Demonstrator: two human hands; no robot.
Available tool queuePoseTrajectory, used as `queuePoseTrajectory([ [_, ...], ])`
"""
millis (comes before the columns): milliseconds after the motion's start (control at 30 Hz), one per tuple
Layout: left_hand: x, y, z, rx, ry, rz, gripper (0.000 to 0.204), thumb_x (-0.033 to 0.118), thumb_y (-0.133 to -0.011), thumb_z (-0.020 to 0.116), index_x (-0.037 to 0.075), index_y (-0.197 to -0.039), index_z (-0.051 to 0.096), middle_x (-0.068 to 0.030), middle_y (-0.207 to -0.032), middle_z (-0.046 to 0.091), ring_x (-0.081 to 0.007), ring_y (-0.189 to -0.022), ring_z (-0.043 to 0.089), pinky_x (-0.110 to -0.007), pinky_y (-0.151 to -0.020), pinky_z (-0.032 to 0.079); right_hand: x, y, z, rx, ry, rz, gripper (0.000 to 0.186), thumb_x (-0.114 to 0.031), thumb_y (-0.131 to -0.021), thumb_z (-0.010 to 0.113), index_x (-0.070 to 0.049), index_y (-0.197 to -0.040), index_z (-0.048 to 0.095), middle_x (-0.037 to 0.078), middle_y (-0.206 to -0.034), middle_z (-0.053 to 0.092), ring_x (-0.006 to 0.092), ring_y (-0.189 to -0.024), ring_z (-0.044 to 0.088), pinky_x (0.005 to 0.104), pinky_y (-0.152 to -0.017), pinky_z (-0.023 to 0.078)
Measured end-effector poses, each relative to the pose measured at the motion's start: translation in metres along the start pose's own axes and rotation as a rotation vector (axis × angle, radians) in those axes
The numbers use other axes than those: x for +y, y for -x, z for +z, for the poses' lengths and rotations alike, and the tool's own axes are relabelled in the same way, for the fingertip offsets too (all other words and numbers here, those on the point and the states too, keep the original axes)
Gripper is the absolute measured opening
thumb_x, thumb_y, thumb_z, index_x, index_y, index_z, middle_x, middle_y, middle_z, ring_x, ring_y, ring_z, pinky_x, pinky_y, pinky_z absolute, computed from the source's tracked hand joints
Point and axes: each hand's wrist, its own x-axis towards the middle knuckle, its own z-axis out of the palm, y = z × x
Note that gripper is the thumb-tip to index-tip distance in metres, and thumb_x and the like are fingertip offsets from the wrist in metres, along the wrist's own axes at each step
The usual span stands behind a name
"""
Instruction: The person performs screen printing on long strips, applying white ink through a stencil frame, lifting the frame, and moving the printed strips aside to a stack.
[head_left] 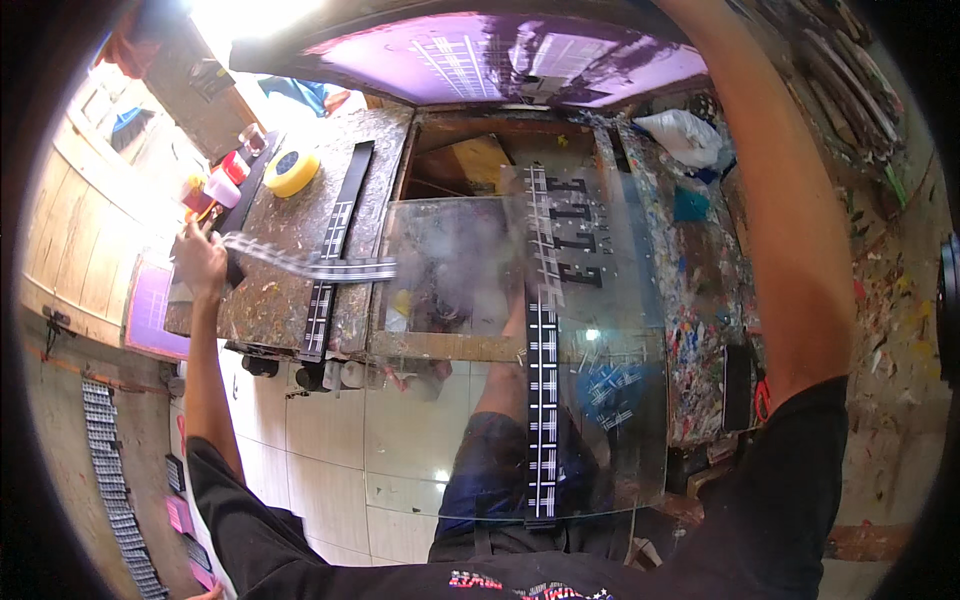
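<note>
My left hand point(205, 258) is closed on the end of a black strap with white printed lines point(355, 268). The strap is blurred and stretches rightward over another patterned strap point(320, 318) lying on the paint-stained board at left. A third patterned strap point(540, 420) lies lengthwise on the glass pane point(440, 250) in front of me, beside dark marks. A raised purple printing screen point(370, 65) with white line patterns stands behind. My right forearm point(790, 250) reaches up past the screen's right end, and that hand is beyond the top edge.
A yellow tape roll point(290, 172), pink and red cups point(222, 187) and a white plastic bag point(680, 138) sit on the bench. A purple panel point(150, 310) leans at left, near a row of small striped pieces point(115, 480). A bundle of wood strips point(840, 80) is at upper right.
</note>
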Motion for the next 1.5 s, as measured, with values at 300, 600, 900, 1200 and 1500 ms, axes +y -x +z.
queuePoseTrajectory([
  [300,0.273,0.264,-0.134,-0.754,0.892,0.725,0.067,0.042,-0.097,0.059,0.003,-0.149,0.043,-0.0185,-0.156,0.039,-0.035,-0.148,0.031,-0.053,-0.122,0.017,-0.007,-0.008,0.002,-0.007,-0.102,-0.046,0.051,-0.045,-0.099,0.05,0.0,-0.114,0.068,0.026,-0.107,0.07,0.0416,-0.1,0.067,0.0496,-0.09,0.05],
  [600,0.307,0.253,-0.139,-0.811,0.824,0.81,0.076,0.052,-0.097,0.055,0.011,-0.157,0.033,-0.0092,-0.165,0.029,-0.0274,-0.154,0.021,-0.054,-0.124,0.006,0.0,-0.008,0.001,-0.006,-0.145,-0.058,0.052,-0.045,-0.1,0.049,0.0,-0.117,0.067,0.026,-0.11,0.069,0.041,-0.103,0.066,0.049,-0.093,0.049],
  [900,0.308,0.251,-0.139,-0.785,0.842,0.864,0.079,0.057,-0.096,0.054,0.009,-0.156,0.036,-0.0077,-0.163,0.033,-0.0289,-0.153,0.022,-0.057,-0.123,0.005,0.003,-0.014,0.005,-0.015,-0.196,-0.081,0.052,-0.045,-0.101,0.047,0.0,-0.12,0.065,0.026,-0.113,0.068,0.0403,-0.106,0.065,0.0483,-0.095,0.048],
  [1200,0.307,0.252,-0.139,-0.794,0.838,0.863,0.08,0.058,-0.096,0.055,0.009,-0.156,0.036,-0.0082,-0.163,0.034,-0.0288,-0.154,0.022,-0.057,-0.123,0.004,0.002,-0.016,0.009,-0.032,-0.228,-0.094,0.052,-0.045,-0.102,0.046,-0.001,-0.122,0.064,0.026,-0.116,0.068,0.0396,-0.109,0.064,0.0477,-0.098,0.046],
  [1500,0.382,0.237,-0.156,-0.862,0.959,0.403,0.098,0.063,-0.097,0.051,-0.004,-0.159,0.014,-0.0327,-0.164,-0.001,-0.0427,-0.153,-0.014,-0.057,-0.121,-0.008,0.011,-0.023,0.012,-0.052,-0.264,-0.086,0.053,-0.045,-0.103,0.044,-0.001,-0.125,0.063,0.026,-0.119,0.067,0.0389,-0.112,0.063,0.047,-0.1,0.045],
])
